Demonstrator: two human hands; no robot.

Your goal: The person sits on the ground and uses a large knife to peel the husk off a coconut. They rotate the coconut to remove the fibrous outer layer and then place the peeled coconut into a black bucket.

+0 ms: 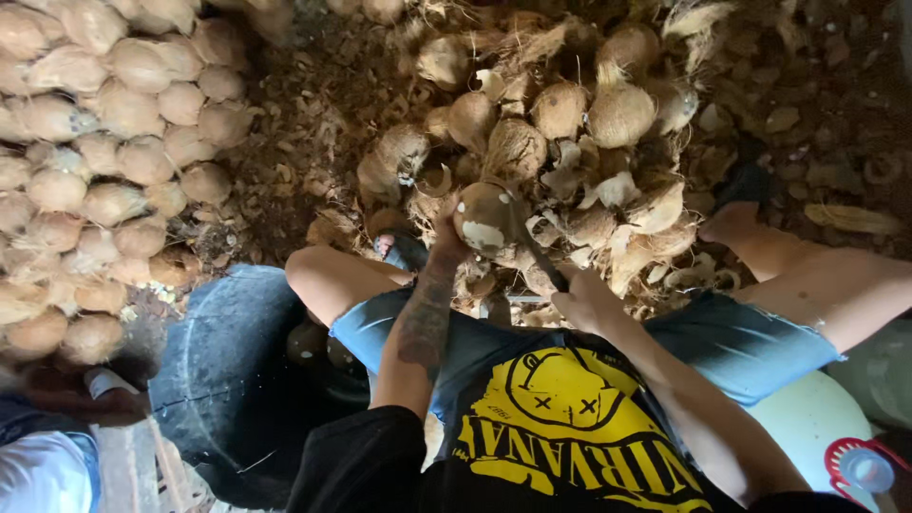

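Brown, fibrous husk everywhere. Left hand (445,239) clasped around a half-peeled coconut (483,217), propping it off the ground between the knees, pale patch turned near, probably so the blade can get at it. Right hand (581,296) clenched on the handle of a dark knife (534,249), blade angled up-left with its tip at the nut's right side (exact contact hard to make out). Just beyond, far centre, a loose pile of unpeeled coconuts (560,109) mixed with torn husk strips (655,237), within easy reach. At far left, a tidier heap of paler, cleaned coconuts (104,152), kept well apart from the scraps. At near left, a big black tub (228,380) beside the left knee, with a couple of round brown nuts inside. At near right, a pale rounded container (807,418) with a red ring and a bluish cap (866,467) at the corner. No packages or signs apart from a yellow print on the black shirt (570,418). At the near-left edge, another person's sleeve (43,470), blue and white.
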